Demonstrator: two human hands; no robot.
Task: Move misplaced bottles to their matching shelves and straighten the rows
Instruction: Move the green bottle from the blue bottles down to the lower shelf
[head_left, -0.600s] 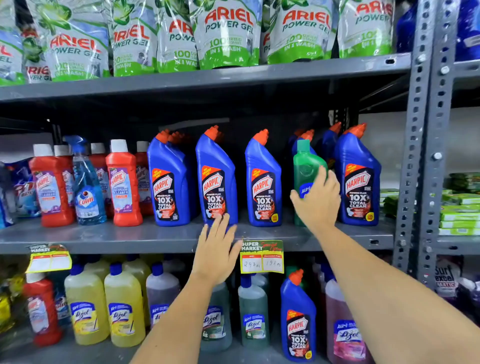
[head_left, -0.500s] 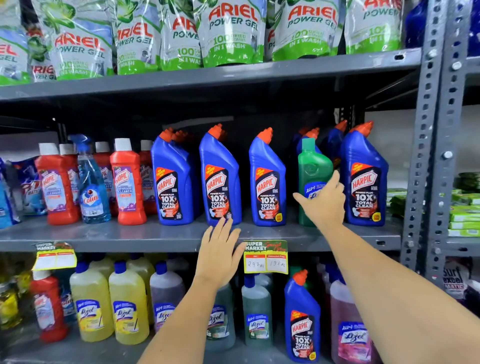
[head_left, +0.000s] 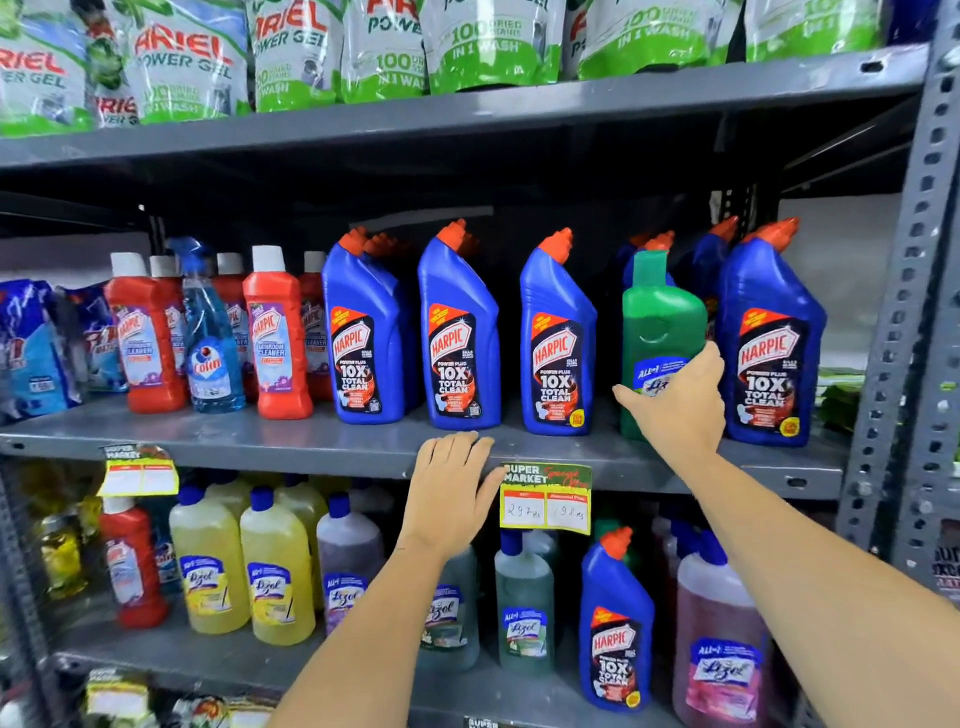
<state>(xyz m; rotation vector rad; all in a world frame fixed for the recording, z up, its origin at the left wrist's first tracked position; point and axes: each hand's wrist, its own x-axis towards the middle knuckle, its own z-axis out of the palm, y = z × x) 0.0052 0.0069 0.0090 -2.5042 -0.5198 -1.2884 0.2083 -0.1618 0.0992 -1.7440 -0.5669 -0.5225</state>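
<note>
A green Lizol bottle (head_left: 662, 322) stands on the middle shelf (head_left: 291, 449) among blue Harpic bottles (head_left: 460, 332). My right hand (head_left: 678, 402) wraps around the green bottle's lower front and covers part of its label. My left hand (head_left: 452, 488) lies flat on the front edge of the middle shelf, fingers together, holding nothing. On the lower shelf a blue Harpic bottle (head_left: 615, 629) stands among yellow, purple, green and pink Lizol bottles (head_left: 275, 571). A blue Colin spray bottle (head_left: 210, 332) stands among red Harpic bathroom cleaner bottles (head_left: 275, 332) at the left.
Ariel Power Gel pouches (head_left: 187, 62) fill the top shelf. A grey perforated upright (head_left: 904, 322) borders the shelves at the right. A yellow price tag (head_left: 545, 499) hangs from the middle shelf edge beside my left hand. Blue pouches (head_left: 36, 348) lie at the far left.
My right hand has closed around the lower part of the green bottle, thumb now across its label. My left hand has shifted up onto the shelf edge. The view has moved closer.
</note>
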